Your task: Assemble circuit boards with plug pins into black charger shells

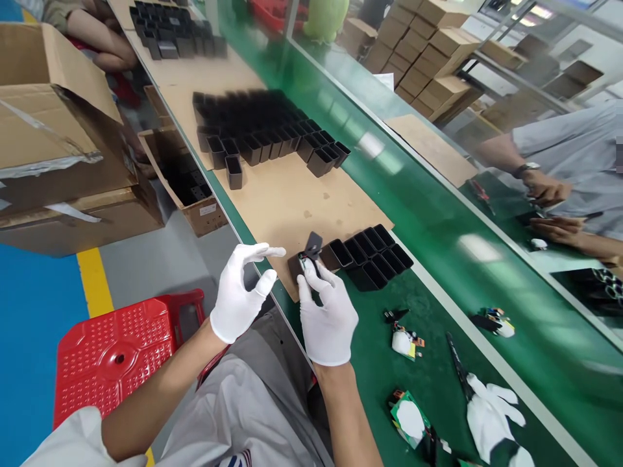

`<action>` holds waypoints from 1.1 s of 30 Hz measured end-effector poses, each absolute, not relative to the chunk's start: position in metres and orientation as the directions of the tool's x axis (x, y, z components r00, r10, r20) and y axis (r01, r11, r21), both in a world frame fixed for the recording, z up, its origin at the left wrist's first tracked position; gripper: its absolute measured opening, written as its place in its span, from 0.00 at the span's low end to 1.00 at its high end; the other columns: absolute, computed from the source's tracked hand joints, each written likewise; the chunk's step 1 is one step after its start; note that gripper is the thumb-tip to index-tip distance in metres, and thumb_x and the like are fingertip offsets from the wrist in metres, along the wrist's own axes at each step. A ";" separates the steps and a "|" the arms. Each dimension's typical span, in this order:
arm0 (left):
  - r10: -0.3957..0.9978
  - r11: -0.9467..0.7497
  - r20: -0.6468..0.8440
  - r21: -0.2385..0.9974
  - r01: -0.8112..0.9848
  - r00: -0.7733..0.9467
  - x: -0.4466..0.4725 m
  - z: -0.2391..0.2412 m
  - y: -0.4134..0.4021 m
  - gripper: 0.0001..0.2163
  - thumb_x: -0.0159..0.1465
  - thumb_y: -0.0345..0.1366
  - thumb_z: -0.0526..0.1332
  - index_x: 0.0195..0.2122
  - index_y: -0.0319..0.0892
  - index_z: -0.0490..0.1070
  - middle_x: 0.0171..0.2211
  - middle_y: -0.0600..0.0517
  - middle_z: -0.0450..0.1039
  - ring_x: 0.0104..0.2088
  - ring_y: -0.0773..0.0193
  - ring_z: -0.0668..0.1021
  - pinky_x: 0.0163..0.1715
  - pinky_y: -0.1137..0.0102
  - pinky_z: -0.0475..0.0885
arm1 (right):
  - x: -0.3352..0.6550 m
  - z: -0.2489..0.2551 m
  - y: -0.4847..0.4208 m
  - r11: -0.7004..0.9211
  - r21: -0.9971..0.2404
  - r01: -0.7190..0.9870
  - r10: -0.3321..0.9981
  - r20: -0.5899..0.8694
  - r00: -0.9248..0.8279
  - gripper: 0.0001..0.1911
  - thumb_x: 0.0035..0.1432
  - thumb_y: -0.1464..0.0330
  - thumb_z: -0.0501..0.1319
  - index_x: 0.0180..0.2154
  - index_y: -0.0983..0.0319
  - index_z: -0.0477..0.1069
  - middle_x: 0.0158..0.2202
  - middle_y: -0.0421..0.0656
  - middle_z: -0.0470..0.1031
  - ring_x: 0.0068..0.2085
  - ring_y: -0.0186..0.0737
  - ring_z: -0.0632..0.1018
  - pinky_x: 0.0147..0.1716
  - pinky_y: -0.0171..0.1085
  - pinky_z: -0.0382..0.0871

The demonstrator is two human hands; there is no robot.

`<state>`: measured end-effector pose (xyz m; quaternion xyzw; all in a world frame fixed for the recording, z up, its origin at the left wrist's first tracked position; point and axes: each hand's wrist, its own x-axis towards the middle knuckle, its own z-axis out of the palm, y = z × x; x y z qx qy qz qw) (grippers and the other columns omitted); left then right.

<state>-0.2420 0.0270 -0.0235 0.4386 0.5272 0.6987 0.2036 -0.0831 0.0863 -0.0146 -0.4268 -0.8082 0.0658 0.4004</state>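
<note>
Both my hands wear white gloves. My right hand point(327, 311) pinches a small black plastic housing point(304, 258) at the near edge of a brown cardboard sheet point(292, 194), with a bit of a small circuit part showing at its fingertips. My left hand point(241, 292) hovers just left of it, fingers spread, holding nothing. Right beside the housing stands a block of several open black housings point(372, 255) on the green bench point(438, 272).
A large batch of black housings point(265, 130) covers the cardboard farther up. Small circuit parts point(406, 342), a black tool point(457, 366) and a spare white glove point(491, 408) lie at right. Cardboard boxes point(58, 130) and a red stool point(117, 350) stand left. A person's hands point(548, 191) work across the glass.
</note>
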 end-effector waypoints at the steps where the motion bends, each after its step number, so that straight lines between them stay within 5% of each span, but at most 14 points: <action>1: 0.761 -0.340 0.414 0.910 0.237 -0.500 -0.243 -0.025 0.028 0.17 0.74 0.33 0.67 0.62 0.48 0.71 0.56 0.46 0.85 0.59 0.54 0.84 0.61 0.54 0.77 | -0.084 -0.014 0.086 0.632 -0.449 0.632 0.745 0.578 -0.333 0.13 0.73 0.70 0.66 0.55 0.54 0.84 0.55 0.48 0.88 0.54 0.46 0.89 0.56 0.45 0.86; 7: 0.793 -0.270 0.452 0.862 0.430 -0.408 -0.250 -0.036 0.045 0.19 0.70 0.26 0.64 0.60 0.46 0.70 0.56 0.45 0.84 0.58 0.54 0.85 0.62 0.53 0.79 | -0.082 -0.019 0.096 0.628 -0.404 0.665 0.757 0.516 -0.402 0.19 0.71 0.69 0.67 0.61 0.53 0.82 0.51 0.48 0.87 0.49 0.48 0.88 0.47 0.43 0.86; 11: 0.784 -0.261 0.462 0.851 0.456 -0.414 -0.250 -0.044 0.052 0.14 0.73 0.29 0.63 0.58 0.45 0.70 0.54 0.45 0.84 0.56 0.54 0.85 0.60 0.53 0.80 | -0.077 -0.015 0.097 0.639 -0.374 0.673 0.743 0.527 -0.413 0.18 0.73 0.66 0.67 0.61 0.51 0.83 0.48 0.46 0.87 0.46 0.46 0.88 0.44 0.40 0.84; 16: 0.791 -0.236 0.456 0.842 0.485 -0.408 -0.249 -0.049 0.051 0.10 0.78 0.37 0.60 0.58 0.46 0.70 0.55 0.45 0.85 0.57 0.55 0.84 0.61 0.54 0.78 | -0.074 -0.016 0.093 0.594 -0.393 0.702 0.766 0.544 -0.344 0.22 0.74 0.66 0.66 0.66 0.50 0.79 0.53 0.50 0.85 0.51 0.50 0.87 0.52 0.45 0.84; 21: 0.828 -0.196 0.430 0.822 0.534 -0.359 -0.246 -0.051 0.048 0.12 0.78 0.40 0.59 0.60 0.46 0.69 0.57 0.45 0.85 0.59 0.52 0.82 0.62 0.54 0.73 | -0.077 -0.036 0.094 0.557 -0.416 0.719 0.810 0.463 -0.360 0.18 0.74 0.65 0.65 0.61 0.51 0.83 0.46 0.48 0.86 0.45 0.47 0.87 0.44 0.41 0.83; 29: 0.879 -0.122 0.394 0.730 0.673 -0.268 -0.230 -0.048 0.044 0.27 0.62 0.32 0.67 0.64 0.45 0.71 0.59 0.44 0.83 0.60 0.45 0.83 0.66 0.48 0.67 | -0.071 -0.037 0.092 0.523 -0.490 0.697 0.831 0.476 -0.289 0.24 0.70 0.64 0.70 0.65 0.55 0.79 0.48 0.44 0.88 0.44 0.43 0.89 0.47 0.39 0.84; 33: 0.867 -0.068 0.395 0.699 0.712 -0.304 -0.216 -0.042 0.051 0.28 0.58 0.33 0.70 0.61 0.43 0.73 0.55 0.42 0.85 0.56 0.42 0.85 0.61 0.49 0.71 | -0.071 -0.039 0.092 0.552 -0.484 0.680 0.802 0.532 -0.272 0.18 0.69 0.64 0.71 0.58 0.58 0.83 0.47 0.46 0.90 0.45 0.45 0.90 0.48 0.41 0.86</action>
